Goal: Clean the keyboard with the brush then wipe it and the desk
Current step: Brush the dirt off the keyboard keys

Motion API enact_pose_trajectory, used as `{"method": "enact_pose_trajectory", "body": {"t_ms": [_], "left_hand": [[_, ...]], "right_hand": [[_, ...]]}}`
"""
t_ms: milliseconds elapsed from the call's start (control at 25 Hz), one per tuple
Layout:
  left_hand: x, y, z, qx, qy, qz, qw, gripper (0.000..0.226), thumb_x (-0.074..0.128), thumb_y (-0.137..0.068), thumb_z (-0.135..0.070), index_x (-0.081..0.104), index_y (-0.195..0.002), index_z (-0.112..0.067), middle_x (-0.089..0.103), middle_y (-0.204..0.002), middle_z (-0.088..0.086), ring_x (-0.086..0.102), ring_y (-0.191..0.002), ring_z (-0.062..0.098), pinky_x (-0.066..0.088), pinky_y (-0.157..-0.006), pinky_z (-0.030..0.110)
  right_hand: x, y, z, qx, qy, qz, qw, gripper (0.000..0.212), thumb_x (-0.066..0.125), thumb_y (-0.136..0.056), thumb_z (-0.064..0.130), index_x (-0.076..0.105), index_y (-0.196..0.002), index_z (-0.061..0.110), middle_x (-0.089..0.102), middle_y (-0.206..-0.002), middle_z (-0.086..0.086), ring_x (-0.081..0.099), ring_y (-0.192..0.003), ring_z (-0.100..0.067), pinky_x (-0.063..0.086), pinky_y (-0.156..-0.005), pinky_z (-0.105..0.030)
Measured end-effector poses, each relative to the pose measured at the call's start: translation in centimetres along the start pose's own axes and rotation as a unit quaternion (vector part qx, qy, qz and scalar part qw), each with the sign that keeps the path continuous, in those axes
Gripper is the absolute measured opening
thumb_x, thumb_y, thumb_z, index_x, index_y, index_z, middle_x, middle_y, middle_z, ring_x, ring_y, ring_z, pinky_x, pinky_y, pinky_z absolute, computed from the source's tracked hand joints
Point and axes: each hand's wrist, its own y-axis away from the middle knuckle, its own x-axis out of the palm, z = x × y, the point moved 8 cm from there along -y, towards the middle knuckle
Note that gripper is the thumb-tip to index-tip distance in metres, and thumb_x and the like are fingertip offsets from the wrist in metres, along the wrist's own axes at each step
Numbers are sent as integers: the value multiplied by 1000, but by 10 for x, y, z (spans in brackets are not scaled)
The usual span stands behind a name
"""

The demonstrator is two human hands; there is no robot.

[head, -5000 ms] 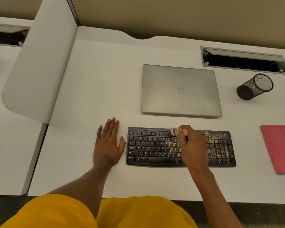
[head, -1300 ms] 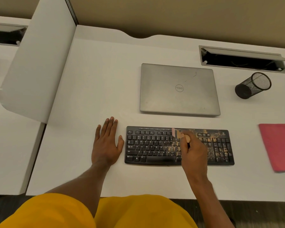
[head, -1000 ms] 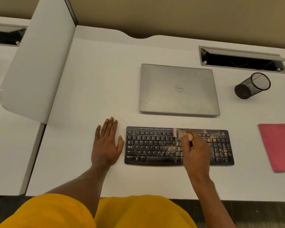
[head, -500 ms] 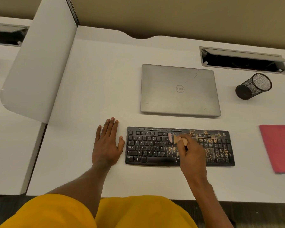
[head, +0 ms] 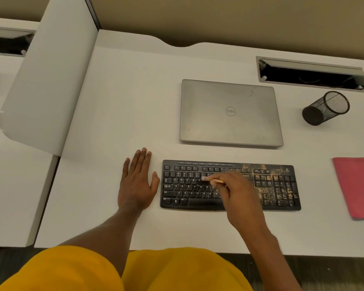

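The black keyboard (head: 187,186) lies square on the white desk (head: 124,97), close to the near edge, just in front of a closed grey laptop (head: 229,112). Tan grit is spread over its right end, thickest over the number pad and the keys beside it. The letter keys on the left look mostly bare.

The small brush (head: 210,180) is over the upper letter rows near the middle. Its pale bristle tip is down on the keys and points left, and its light wooden handle runs back to the right into the right hand (head: 240,192). That hand sits above the middle of the keyboard with its fingers curled round the handle. It is blurred, so I cannot tell which fingertips do the pinching.

The left hand (head: 137,185) lies palm down on the desk just left of the keyboard, holding nothing. Its fingers are straight and close together, and the thumb is spread towards the keyboard's left edge, very near it.

A red cloth (head: 355,185) lies flat to the right, apart from the keyboard. A black mesh cup (head: 326,108) is beyond it.
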Motion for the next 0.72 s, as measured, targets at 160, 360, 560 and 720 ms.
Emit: {"method": "enact_pose_trajectory", "body": {"t_ms": [160,360,560,720], "left_hand": [[0,0,1,-1,-3,3,1000,72,31,-106,-48,9,-170,-23,1,-177,-4,-9,-161,7,1,-133,42],[0,0,1,-1,0,5,1000,72,30,-106,-49,10,-170,-23,2,-177,-4,-9,-162,8,0,-133,42],[0,1,0,1,4,1,1000,72,29,-105,-49,11,-169,-22,4,-177,-3,-6,-162,9,4,-133,45],[-1,0,0,2,3,-5,1000,72,32,-106,-47,12,-169,-21,5,-177,-3,-6,-162,8,3,-133,44]], "right_hand": [[22,-14,24,-20,15,64,998,18,59,-98,22,73,-110,25,68,-102,6,58,-96,-14,49,-87,-40],[-9,-15,0,57,97,29,993,21,58,-99,16,72,-109,28,69,-103,7,59,-93,-12,51,-83,-34],[-26,-14,-8,72,198,-7,977,16,63,-95,11,73,-102,21,71,-95,-2,62,-87,-20,51,-76,-36],[-1,-21,23,37,7,41,998,17,58,-98,19,75,-104,21,69,-102,4,59,-96,-15,49,-87,-38]]}}
